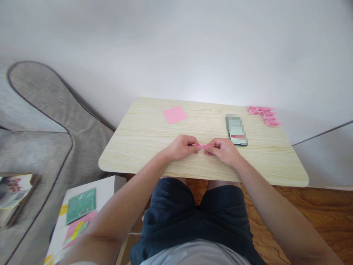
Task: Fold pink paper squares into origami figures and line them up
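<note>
My left hand [182, 146] and my right hand [224, 150] rest side by side on a light wooden table [138, 154]. Both pinch a small folded pink paper strip [203, 146] that spans the gap between their fingertips. A flat pink paper square [175, 114] lies farther back on the table, left of centre. Several folded pink paper pieces [264, 114] sit in a pile at the far right corner.
A phone [236, 130] lies face up just behind my right hand. A grey sofa [41, 121] stands to the left. A low white surface [107, 187] at lower left holds a green packet [81, 205] and coloured paper sheets. White wall behind, wood floor below.
</note>
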Action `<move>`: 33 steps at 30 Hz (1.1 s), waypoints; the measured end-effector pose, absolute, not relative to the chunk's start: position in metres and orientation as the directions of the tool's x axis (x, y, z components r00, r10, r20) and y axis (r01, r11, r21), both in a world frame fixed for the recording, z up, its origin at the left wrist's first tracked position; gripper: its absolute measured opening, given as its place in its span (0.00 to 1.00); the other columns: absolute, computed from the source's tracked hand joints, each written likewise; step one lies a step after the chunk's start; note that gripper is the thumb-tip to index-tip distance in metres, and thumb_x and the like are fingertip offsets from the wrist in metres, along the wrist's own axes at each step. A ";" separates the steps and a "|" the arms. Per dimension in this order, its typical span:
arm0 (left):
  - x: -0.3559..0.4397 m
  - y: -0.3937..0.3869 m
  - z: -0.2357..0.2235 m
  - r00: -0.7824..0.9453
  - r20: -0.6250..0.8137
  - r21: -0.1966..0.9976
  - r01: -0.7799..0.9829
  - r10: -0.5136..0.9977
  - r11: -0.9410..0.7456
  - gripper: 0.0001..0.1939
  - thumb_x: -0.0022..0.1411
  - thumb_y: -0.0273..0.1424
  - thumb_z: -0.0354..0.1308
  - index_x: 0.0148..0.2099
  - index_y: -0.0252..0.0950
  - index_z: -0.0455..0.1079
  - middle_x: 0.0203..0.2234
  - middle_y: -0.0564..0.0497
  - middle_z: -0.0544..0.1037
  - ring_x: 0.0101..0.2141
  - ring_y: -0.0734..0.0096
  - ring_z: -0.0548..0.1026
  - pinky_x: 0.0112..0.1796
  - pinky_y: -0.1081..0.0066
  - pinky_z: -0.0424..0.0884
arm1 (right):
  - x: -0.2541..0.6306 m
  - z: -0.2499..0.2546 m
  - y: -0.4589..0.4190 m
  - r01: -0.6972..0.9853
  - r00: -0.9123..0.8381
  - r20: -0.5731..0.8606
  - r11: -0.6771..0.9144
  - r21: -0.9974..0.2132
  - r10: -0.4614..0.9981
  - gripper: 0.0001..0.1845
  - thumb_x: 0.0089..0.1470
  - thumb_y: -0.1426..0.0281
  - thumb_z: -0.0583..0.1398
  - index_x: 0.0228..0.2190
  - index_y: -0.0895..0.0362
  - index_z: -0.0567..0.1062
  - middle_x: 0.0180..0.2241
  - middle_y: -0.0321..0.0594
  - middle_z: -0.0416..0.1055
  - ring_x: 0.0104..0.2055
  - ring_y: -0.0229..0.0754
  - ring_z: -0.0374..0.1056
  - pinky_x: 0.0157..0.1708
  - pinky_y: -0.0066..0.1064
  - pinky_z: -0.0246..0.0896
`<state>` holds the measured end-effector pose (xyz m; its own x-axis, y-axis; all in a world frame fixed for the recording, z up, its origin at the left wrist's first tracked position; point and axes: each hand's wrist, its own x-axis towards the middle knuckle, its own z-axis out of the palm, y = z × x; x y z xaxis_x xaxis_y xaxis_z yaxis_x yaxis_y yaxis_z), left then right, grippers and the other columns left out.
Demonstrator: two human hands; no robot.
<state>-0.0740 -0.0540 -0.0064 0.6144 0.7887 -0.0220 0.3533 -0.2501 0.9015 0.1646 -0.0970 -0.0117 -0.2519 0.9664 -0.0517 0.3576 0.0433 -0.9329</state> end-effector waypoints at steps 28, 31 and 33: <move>-0.069 -0.029 -0.008 0.399 0.127 0.989 0.023 0.908 -0.148 0.18 0.57 0.41 0.71 0.44 0.33 0.82 0.40 0.44 0.85 0.40 0.63 0.80 0.46 0.65 0.73 | 0.143 -0.002 -0.085 0.494 -0.116 0.108 0.151 -0.856 0.987 0.14 0.59 0.56 0.64 0.33 0.53 0.80 0.29 0.36 0.79 0.30 0.40 0.72 0.31 0.31 0.62; -0.065 -0.011 -0.003 0.393 0.140 0.986 0.027 0.909 -0.164 0.17 0.59 0.42 0.70 0.43 0.34 0.83 0.40 0.44 0.85 0.42 0.62 0.80 0.47 0.64 0.73 | 0.132 0.005 -0.074 0.630 -0.053 0.201 0.189 -0.753 0.978 0.13 0.61 0.59 0.62 0.29 0.53 0.77 0.26 0.34 0.77 0.27 0.39 0.69 0.29 0.31 0.58; -0.061 -0.001 0.000 0.412 0.131 0.990 0.001 0.902 -0.144 0.17 0.60 0.42 0.69 0.44 0.34 0.83 0.40 0.44 0.85 0.42 0.63 0.79 0.46 0.65 0.73 | 0.127 0.010 -0.065 0.709 -0.029 0.248 0.195 -0.678 0.968 0.13 0.61 0.60 0.61 0.27 0.53 0.74 0.24 0.35 0.75 0.25 0.39 0.67 0.28 0.32 0.56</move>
